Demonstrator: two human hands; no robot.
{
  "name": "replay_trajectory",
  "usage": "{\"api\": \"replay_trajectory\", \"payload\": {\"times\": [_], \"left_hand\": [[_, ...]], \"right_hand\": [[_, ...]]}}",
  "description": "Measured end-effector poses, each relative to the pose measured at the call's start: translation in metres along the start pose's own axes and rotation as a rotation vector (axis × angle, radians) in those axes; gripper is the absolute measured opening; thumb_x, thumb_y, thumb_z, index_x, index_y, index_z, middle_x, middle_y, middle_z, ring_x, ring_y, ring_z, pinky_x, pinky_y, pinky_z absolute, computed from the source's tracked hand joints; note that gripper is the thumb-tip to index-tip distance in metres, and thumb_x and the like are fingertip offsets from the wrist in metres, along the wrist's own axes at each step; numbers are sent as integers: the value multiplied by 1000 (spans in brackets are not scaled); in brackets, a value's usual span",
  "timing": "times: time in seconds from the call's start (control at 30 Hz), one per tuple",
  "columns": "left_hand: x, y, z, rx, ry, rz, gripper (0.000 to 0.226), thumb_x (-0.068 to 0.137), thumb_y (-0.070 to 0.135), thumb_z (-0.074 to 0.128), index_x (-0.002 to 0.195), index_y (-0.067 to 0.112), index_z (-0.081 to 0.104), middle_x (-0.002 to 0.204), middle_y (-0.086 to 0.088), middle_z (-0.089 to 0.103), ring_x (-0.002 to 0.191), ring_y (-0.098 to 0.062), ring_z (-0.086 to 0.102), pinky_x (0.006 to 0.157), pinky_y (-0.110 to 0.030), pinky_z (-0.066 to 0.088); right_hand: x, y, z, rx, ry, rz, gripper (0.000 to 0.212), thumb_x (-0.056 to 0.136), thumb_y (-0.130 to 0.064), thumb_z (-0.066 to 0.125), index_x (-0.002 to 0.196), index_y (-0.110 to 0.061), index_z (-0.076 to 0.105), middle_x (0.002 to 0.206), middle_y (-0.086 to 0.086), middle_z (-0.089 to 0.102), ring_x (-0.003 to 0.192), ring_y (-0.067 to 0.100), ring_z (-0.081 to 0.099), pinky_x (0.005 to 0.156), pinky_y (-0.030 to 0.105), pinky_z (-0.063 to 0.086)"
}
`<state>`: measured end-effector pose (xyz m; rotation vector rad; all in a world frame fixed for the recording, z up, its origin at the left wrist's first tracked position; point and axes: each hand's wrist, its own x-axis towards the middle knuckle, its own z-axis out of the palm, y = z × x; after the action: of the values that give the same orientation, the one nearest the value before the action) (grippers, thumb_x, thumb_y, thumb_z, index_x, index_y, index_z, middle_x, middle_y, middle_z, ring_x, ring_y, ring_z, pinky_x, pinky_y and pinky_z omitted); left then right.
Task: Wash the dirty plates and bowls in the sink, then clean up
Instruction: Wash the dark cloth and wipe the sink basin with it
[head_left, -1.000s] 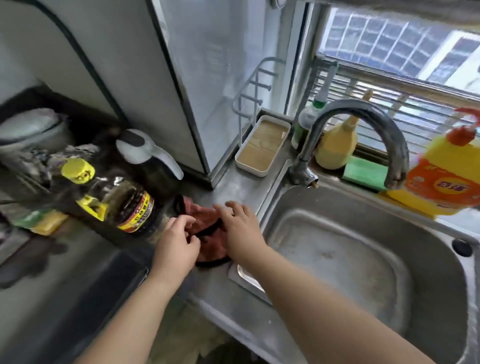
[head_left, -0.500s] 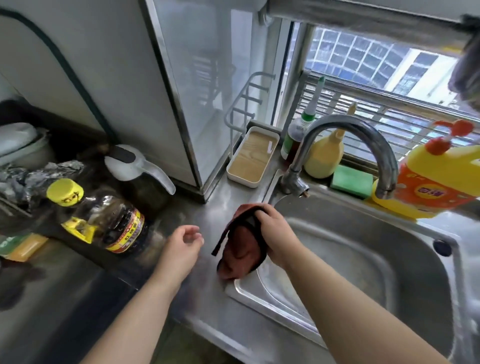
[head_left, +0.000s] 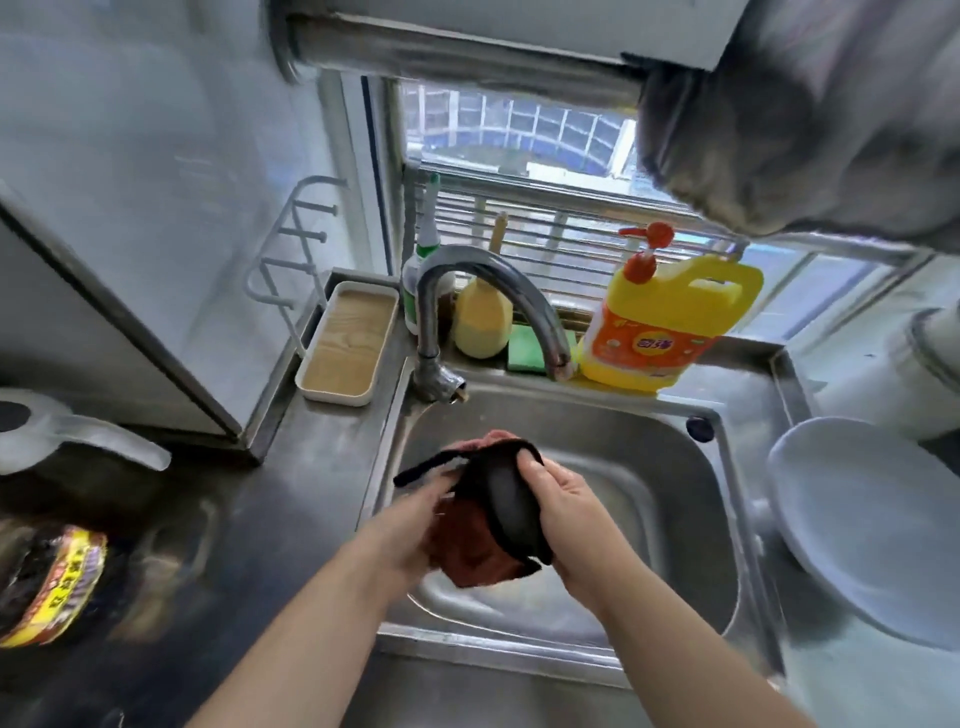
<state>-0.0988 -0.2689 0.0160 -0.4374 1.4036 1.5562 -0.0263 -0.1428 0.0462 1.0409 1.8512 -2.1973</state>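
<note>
We're gripping the cloth (head_left: 483, 540) w/ both hands' fingers curled over the sink (head_left: 649, 457); drips are probably risking wetting the tabletop (head_left: 311, 467).

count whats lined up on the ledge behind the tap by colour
yellow: 2, the detergent jug and the squeeze bottle
green: 1, the sponge
clear with a green cap: 1, the thin bottle
total: 4
</note>
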Motion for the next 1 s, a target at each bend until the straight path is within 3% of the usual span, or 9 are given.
{"api": "replay_trajectory", "payload": {"times": [0.1,0.23,0.3,0.4,0.47,0.57,0.67,0.87,1.0], "left_hand": [[-2,0,21,41,5,-28,21,90,14,56,69,15,56,54,-1,48,44,-11,42,50,-20,33],[-3,-2,44,86,20,111,15,90,6,57,93,-1,70,69,-10,62,61,-21,52,57,-25,39],[-1,-7,50,151,43,155,13,92,3,54,86,5,65,59,-3,58,57,-15,46,55,-24,35],[0,-12,52,212,20,230,15,94,10,54,85,14,65,66,4,67,71,-14,57,64,-25,40],[1,-9,49,120,35,281,20,96,11,49,86,13,66,72,0,71,73,-16,63,67,-30,43],[2,-3,44,-36,3,305,22,100,14,43,96,14,65,85,-4,74,76,-13,69,72,-32,48],[1,1,43,-96,-70,284,22,102,17,40,97,20,61,89,-1,72,79,-14,68,76,-35,51],[-4,11,41,-144,-148,149,23,100,15,40,101,14,63,87,-10,73,74,-22,70,75,-38,54],[-7,13,35,-151,-152,4,34,99,22,40,104,2,67,93,-16,73,78,-25,72,72,-36,57]], "right_hand": [[-9,4,-17,-131,-11,-101,21,98,-23,51,101,-35,68,101,-10,71,94,8,64,85,22,49],[-22,16,-33,-391,49,-212,31,87,-28,64,115,-40,55,80,14,71,66,11,62,58,17,46],[-24,26,-38,-436,115,-257,29,89,-30,62,114,-42,55,80,10,71,68,10,61,57,14,44],[-24,39,-53,-212,183,-170,22,100,-32,45,107,-41,64,102,-9,71,98,7,65,83,21,51],[-20,39,-66,26,197,2,26,100,-42,42,110,-40,65,103,-9,72,96,12,68,78,32,56],[-11,34,-87,253,194,162,41,87,-61,56,107,-30,71,95,-4,75,85,16,70,70,30,53],[-13,35,-108,373,204,107,33,96,-42,51,99,-17,72,88,0,75,81,15,69,72,30,51],[-11,40,-123,630,158,209,42,99,-26,37,124,-3,62,117,20,66,111,34,62,93,40,50],[-12,45,-124,717,38,311,37,101,-25,44,119,2,62,92,19,70,74,22,70,60,27,57]]}}
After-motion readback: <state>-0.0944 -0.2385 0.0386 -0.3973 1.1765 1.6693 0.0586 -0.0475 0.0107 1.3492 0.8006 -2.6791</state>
